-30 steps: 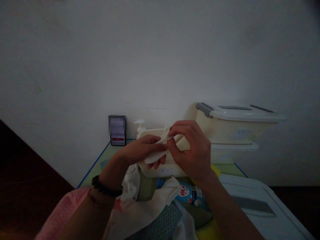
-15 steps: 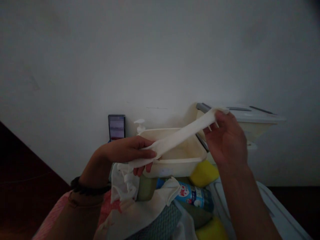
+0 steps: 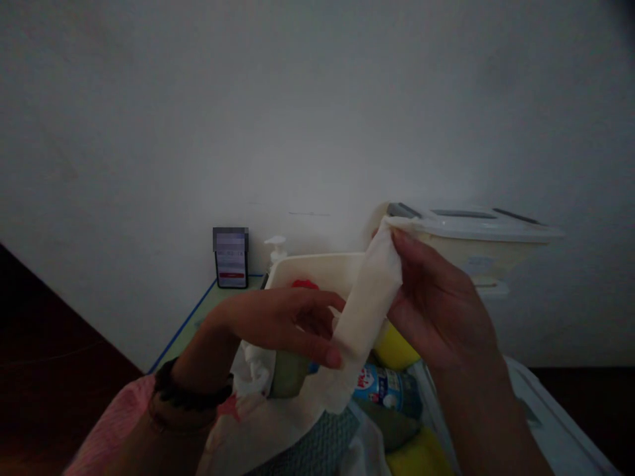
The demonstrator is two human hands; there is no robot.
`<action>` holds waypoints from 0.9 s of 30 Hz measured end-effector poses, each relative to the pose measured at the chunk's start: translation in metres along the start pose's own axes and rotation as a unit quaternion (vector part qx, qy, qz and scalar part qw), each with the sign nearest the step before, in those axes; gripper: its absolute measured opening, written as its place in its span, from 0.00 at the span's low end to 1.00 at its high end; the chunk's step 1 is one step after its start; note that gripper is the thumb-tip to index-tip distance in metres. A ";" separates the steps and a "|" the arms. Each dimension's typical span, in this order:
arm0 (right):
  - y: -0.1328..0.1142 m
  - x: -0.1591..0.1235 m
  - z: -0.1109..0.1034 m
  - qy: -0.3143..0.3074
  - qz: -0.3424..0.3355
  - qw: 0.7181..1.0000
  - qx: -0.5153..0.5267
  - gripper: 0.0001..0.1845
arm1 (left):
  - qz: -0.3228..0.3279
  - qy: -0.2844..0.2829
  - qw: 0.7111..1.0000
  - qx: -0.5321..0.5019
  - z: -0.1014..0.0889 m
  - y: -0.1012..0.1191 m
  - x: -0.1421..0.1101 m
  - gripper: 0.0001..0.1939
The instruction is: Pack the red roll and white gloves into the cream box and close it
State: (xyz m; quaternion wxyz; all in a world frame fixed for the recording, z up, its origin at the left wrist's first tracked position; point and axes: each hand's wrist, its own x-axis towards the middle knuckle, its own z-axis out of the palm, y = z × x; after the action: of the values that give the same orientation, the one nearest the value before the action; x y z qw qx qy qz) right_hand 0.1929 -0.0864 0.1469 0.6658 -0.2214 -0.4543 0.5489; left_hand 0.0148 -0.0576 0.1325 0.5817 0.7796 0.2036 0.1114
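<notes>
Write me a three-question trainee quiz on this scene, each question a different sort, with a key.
1. Multiple choice: what has hold of the upper end of the raised white cloth?
A) only the left hand
B) the right hand
C) neither hand

2. True or false: in the picture, the phone stands to the left of the white pump top.

3. Fill in the blank: the thick band at the wrist of the left hand is ____ in colour.

Key: 1. B; 2. True; 3. black
</notes>
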 end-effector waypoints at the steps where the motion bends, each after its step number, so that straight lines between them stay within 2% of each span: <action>1: 0.001 -0.002 0.001 -0.015 0.006 1.000 -0.005 0.03 | 0.007 -0.015 0.999 0.028 0.002 0.002 0.002 0.16; 3: 0.001 -0.003 0.002 -0.036 0.006 0.999 -0.027 0.03 | 0.029 -0.016 0.997 0.070 0.005 0.006 0.003 0.15; 5: -0.001 -0.004 0.001 -0.044 -0.007 0.997 -0.056 0.04 | 0.038 0.013 0.996 0.074 0.007 0.009 0.002 0.18; 8: -0.006 -0.006 -0.002 -0.043 -0.026 0.995 -0.082 0.05 | 0.010 0.054 0.995 0.077 0.010 0.011 0.000 0.24; 10: -0.009 -0.007 -0.003 -0.046 -0.026 0.995 -0.082 0.06 | 0.016 0.075 0.994 0.084 0.011 0.011 -0.001 0.24; 12: -0.011 -0.009 -0.003 -0.052 -0.018 0.995 -0.079 0.07 | 0.047 0.071 0.994 0.074 0.011 0.010 0.000 0.19; 15: -0.011 -0.010 -0.002 -0.054 -0.010 0.996 -0.075 0.08 | 0.079 0.030 0.996 0.031 0.010 0.008 0.002 0.12; 18: -0.012 -0.008 -0.001 -0.044 -0.008 0.998 -0.053 0.06 | 0.081 -0.005 0.996 -0.028 0.009 0.005 0.005 0.12; 22: -0.016 -0.004 -0.004 -0.041 -0.005 0.999 -0.026 0.04 | 0.073 0.020 0.993 -0.088 0.006 0.000 0.007 0.16; 27: -0.021 0.000 -0.010 -0.029 -0.007 0.999 -0.024 0.03 | 0.053 0.049 0.994 -0.086 0.004 -0.004 0.006 0.17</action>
State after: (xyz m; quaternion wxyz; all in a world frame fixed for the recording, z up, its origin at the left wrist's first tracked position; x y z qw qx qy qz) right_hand 0.2132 -0.0911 0.1587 0.6510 -0.2181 -0.4876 0.5393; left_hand 0.0206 -0.0576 0.1268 0.6294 0.7296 0.1801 0.1976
